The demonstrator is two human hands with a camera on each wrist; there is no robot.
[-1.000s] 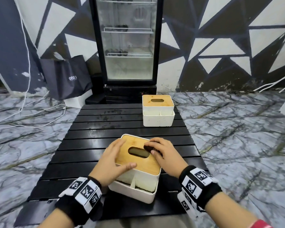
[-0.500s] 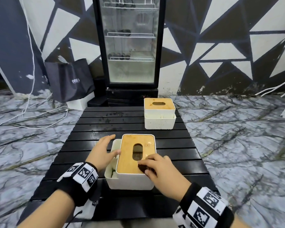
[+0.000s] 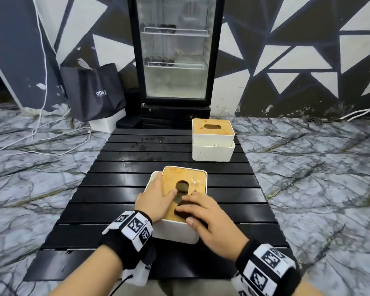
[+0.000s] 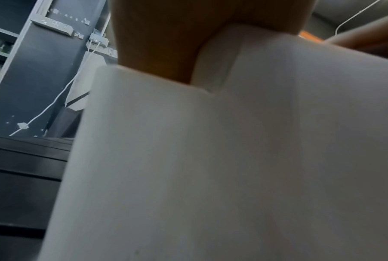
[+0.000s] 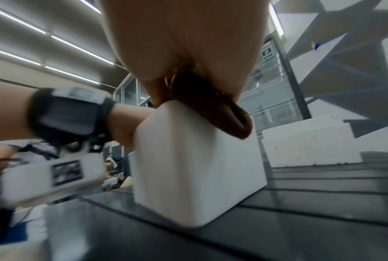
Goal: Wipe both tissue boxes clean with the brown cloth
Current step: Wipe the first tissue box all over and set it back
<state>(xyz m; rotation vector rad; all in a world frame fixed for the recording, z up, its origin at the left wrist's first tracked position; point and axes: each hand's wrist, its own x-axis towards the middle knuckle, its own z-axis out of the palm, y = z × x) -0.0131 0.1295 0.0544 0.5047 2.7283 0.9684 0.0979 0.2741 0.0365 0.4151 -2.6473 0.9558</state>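
The near tissue box [image 3: 175,229] is set on the black slatted table [image 3: 115,189], directly beneath both hands. The brown cloth [image 5: 213,109] is bunched under the right hand [image 3: 209,218] and pressed onto the near end of the wooden lid [image 3: 190,176], held under curled fingers. The left hand [image 3: 156,199] is laid flat on the lid's left side, fingers straight. The box's long axis and its oval slot are pointed away from the person. The second tissue box [image 3: 213,142] is seen well apart at the table's far right.
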